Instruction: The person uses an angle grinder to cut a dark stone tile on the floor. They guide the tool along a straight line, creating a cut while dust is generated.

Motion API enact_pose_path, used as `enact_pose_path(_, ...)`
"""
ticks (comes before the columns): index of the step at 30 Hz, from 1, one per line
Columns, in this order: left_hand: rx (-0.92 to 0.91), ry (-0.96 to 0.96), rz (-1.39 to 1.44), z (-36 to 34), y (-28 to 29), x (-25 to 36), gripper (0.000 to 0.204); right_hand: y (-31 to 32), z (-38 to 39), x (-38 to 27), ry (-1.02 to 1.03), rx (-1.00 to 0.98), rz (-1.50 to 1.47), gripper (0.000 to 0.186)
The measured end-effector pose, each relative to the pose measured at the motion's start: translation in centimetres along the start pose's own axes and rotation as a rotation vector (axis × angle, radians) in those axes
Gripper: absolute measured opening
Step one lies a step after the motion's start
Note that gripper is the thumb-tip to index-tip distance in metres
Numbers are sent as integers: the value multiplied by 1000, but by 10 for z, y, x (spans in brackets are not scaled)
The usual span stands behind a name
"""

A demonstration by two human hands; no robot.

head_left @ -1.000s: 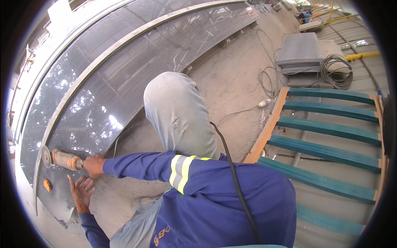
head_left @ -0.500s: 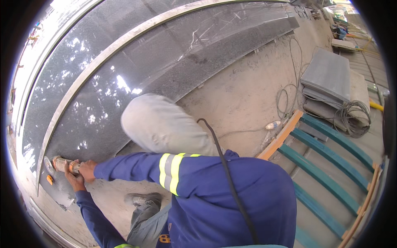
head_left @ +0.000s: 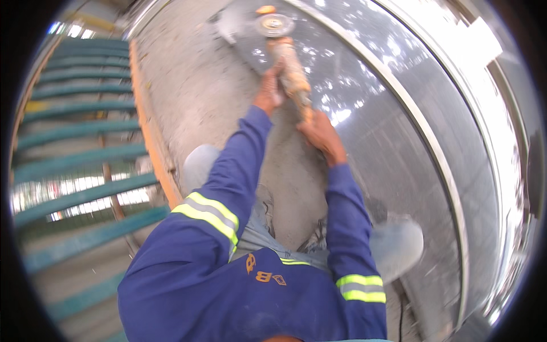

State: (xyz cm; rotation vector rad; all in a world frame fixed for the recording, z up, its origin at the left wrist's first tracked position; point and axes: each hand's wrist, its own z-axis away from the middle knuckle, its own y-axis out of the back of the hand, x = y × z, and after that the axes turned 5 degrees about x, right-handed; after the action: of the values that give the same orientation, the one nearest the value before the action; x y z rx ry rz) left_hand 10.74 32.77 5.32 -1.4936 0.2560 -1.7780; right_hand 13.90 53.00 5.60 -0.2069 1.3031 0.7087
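Both my hands grip an angle grinder (head_left: 293, 74) with a dusty orange body, held out in front of me. My left hand (head_left: 270, 86) wraps the body partway along, on its left side. Farther back, at the rear end, is my right hand (head_left: 322, 135), closed around the handle. The round disc (head_left: 274, 25) at the far end hangs over the corner of a dark polished slab (head_left: 393, 165); whether it touches the surface cannot be told. Just beyond the disc lies a small orange piece (head_left: 266, 9). Motion blurs the tool somewhat.
A pale narrow strip (head_left: 419, 117) runs lengthwise along the slab on my right. To my left stands a slatted frame with teal slats (head_left: 85, 155) and an orange side rail (head_left: 149, 122). Dusty floor (head_left: 191, 68) lies between. A dark cord (head_left: 401, 310) shows at lower right.
My view has swung round, so the grinder went from the far left to the upper middle. The slatted frame now appears on the left. Both hands keep hold of the grinder.
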Motion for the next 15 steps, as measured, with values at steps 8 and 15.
enact_pose_path(8,190,39,201,53,79,-17,48,-60,32,11,-24,-202,231,50)
enact_pose_path(15,557,-190,170,40,112,27,47,-132,-10,-37,286,123,743,58)
